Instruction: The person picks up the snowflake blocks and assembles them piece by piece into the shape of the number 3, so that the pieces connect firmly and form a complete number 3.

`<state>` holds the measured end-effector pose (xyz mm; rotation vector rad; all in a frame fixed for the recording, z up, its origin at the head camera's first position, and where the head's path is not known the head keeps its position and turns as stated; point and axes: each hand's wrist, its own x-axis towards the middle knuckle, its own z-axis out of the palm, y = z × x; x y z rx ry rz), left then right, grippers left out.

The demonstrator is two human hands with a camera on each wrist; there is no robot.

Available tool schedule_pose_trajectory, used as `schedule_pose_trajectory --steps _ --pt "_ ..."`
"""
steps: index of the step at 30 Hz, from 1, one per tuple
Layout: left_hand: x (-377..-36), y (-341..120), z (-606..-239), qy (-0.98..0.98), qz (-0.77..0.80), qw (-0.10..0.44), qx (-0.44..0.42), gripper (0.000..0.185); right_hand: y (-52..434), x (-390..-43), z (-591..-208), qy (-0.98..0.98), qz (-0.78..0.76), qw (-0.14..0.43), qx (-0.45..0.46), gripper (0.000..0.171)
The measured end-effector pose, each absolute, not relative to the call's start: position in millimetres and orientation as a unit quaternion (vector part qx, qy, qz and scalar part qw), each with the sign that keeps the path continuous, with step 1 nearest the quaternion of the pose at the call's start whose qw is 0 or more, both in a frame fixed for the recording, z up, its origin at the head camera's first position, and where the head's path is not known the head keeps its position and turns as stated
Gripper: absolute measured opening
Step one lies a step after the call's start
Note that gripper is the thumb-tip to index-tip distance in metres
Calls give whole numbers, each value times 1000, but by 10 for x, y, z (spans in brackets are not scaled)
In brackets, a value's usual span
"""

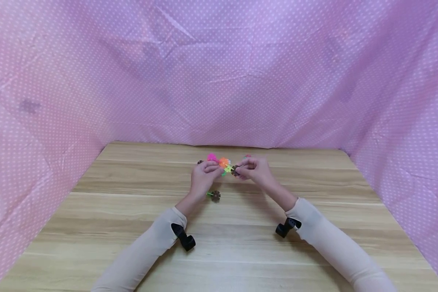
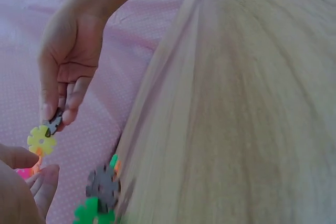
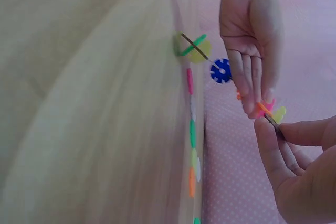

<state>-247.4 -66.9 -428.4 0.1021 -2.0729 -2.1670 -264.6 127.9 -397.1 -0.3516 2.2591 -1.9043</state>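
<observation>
Above the middle of the wooden table, my left hand grips a small cluster of plastic snowflake discs: pink, orange and yellow-green. My right hand pinches a dark brown disc and holds it against the cluster's right side. In the left wrist view the right hand pinches the dark disc right at the yellow disc. In the right wrist view the dark disc shows edge-on between my right fingertips, touching the cluster held by the left hand.
A joined green and brown disc pair lies on the table below my hands. Several loose discs lie behind them, among them a blue disc. Pink dotted cloth walls the table on three sides.
</observation>
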Motion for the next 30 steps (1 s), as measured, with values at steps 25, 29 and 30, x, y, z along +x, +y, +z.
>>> schedule_pose_trajectory --steps 25,29,30 --pt "-2596 -773 -4286 -684 -728 -23 16 20 1299 -2684 -4155 822 -517 166 -170 13" --pt "-2636 -788 -4280 -696 -717 -37 16 21 1398 -2788 -4143 840 -493 159 -159 15" --pt "-2647 -791 -4280 -698 -715 -40 16 21 1428 -2814 -4136 846 -486 157 -156 16"
